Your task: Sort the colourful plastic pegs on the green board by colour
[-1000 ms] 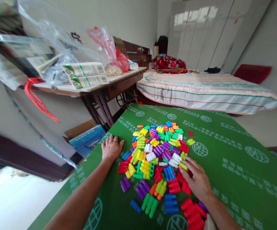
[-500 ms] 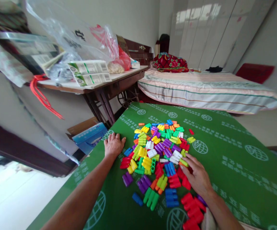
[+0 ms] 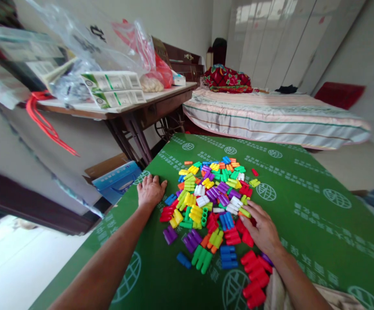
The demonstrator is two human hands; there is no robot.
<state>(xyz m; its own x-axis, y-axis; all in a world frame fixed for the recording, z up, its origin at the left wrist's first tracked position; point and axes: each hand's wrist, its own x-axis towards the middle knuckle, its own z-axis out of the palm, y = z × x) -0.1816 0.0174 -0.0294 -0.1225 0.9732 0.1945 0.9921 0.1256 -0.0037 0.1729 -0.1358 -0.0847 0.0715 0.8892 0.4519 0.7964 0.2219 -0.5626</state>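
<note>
A spread of bullet-shaped plastic toy building blocks in several colours lies on a green printed board. My left hand [image 3: 150,189] rests palm down on the board, fingers apart, left of the pile and holding nothing. Over the pile's right side, my right hand [image 3: 262,227] has its fingers stretched out, the tips against a yellow-green block [image 3: 244,212]. White blocks [image 3: 234,206] are just left of those fingertips; red blocks partly show under the palm. Nearer me are a joined red group [image 3: 255,275], a blue block [image 3: 229,257] and a green block [image 3: 201,259].
The green board [image 3: 310,215] fills the space before me. To the left stands a sewing-machine table [image 3: 170,95] with plastic bags and small boxes [image 3: 116,88]; a blue carton [image 3: 117,183] sits below it. Beyond the board is a bed [image 3: 271,114].
The whole view has shifted slightly, so things appear a little higher and further left. Both hands keep about the same places beside the blocks.
</note>
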